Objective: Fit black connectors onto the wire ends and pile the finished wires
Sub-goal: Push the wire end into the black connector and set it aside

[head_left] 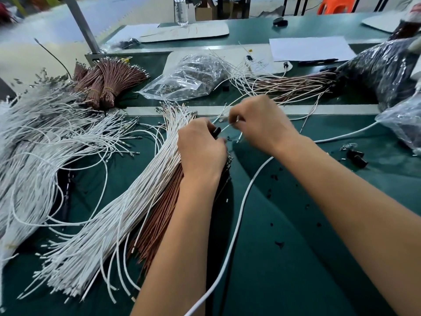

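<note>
The left hand (200, 149) rests on the bundle of white and brown wires (127, 208), its fingers curled round a small black connector (216, 131) held at the fingertips. Just beside it, the right hand (259, 124) pinches a thin white wire (224, 127) near its tip and points that end toward the connector; the two are very close, though whether the end has entered cannot be told. The wire looks light and limp, so it would likely buckle if pushed from far back; taking it close behind the metal tip, as here, seems the sound grip. The connector is small, hard and probably easy to let slip, so a firm pinch on its sides should serve best. Outward from the hands, the bundle fans across the green table (296, 224), and a large loose heap of white wires (45, 137) lies to the left. Tied bunches of brown wires (102, 85) stand behind that heap, a clear plastic bag (189, 78) of small parts lies beyond the hands, and a few spare black connectors (356, 157) sit off to the right.
</note>
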`<action>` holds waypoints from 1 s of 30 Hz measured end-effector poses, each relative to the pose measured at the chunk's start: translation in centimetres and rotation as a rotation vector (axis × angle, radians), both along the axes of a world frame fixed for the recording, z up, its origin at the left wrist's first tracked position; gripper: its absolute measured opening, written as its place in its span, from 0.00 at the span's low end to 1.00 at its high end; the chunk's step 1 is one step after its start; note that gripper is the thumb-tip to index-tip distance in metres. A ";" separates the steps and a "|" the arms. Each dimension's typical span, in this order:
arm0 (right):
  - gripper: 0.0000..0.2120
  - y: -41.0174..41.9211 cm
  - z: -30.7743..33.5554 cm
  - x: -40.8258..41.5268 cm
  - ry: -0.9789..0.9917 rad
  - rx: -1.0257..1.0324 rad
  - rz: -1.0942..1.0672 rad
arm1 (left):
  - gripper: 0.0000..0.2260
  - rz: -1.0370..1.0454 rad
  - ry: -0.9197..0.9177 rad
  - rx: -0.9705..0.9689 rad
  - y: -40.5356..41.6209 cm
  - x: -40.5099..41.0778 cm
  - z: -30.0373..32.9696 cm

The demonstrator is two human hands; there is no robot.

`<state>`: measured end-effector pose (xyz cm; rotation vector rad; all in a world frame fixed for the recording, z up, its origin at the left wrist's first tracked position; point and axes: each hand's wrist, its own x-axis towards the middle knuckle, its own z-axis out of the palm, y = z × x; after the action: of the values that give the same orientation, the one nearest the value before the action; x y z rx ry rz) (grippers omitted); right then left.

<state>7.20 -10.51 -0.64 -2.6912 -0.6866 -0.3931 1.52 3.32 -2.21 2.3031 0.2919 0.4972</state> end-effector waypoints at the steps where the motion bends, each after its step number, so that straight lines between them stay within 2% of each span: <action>1: 0.07 -0.7 0.4 0.0 -0.051 0.057 -0.048 | 0.12 -0.010 -0.028 -0.017 -0.1 0.0 0.0; 4: 0.07 -2.8 1.7 0.0 -0.184 0.195 -0.162 | 0.10 -0.047 -0.122 -0.034 -0.9 -0.2 0.3; 8: 0.08 -5.7 2.6 -0.6 -0.295 0.358 -0.245 | 0.07 -0.161 -0.120 -0.257 -2.1 -0.2 0.6; 12: 0.07 -8.9 1.8 -1.3 -0.133 0.658 -0.372 | 0.06 -0.154 -0.101 -0.293 -2.0 0.1 0.2; 15: 0.13 -11.1 1.2 -1.1 0.051 1.088 -0.499 | 0.07 -0.200 -0.024 -0.323 -1.8 0.3 -0.3; 18: 0.10 -12.6 1.4 -1.1 0.176 1.469 -0.519 | 0.05 -0.265 0.025 -0.314 -2.2 0.2 -0.4; 21: 0.07 -13.5 1.6 -1.1 0.147 1.599 -0.552 | 0.05 -0.297 0.016 -0.264 -2.6 -0.1 -0.4; 26: 0.10 -15.1 2.7 -0.4 0.195 1.860 -0.502 | 0.06 -0.404 0.030 -0.157 -3.3 -0.5 -0.6; 30: 0.09 -15.4 3.5 0.2 0.232 1.963 -0.486 | 0.06 -0.502 0.116 -0.194 -3.7 -0.5 -0.7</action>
<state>7.36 -25.95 2.91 -0.8852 0.4090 -0.4473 0.99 -0.40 -2.91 2.1131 -0.1777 0.0775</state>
